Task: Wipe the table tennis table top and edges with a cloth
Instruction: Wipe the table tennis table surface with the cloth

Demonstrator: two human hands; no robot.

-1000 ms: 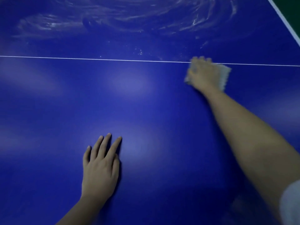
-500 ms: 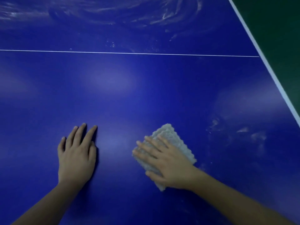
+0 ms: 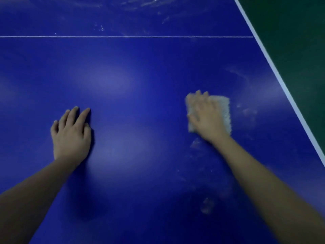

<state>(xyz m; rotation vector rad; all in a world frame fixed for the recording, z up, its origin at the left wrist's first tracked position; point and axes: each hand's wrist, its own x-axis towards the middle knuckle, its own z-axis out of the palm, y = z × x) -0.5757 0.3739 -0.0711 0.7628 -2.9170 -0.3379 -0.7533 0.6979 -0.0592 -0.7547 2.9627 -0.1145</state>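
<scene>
Your right hand presses flat, fingers spread, on the pale cloth, which lies on the blue table near its white right edge line. Your left hand rests palm down on the bare top, fingers straight and close together, holding nothing.

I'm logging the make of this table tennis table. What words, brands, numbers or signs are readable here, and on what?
None can be read.
The blue table top carries only a thin white line and a white edge stripe, no lettering.
The cloth under the right hand is motion-blurred and shows no label.
The left hand and the green floor bear no print.
</scene>
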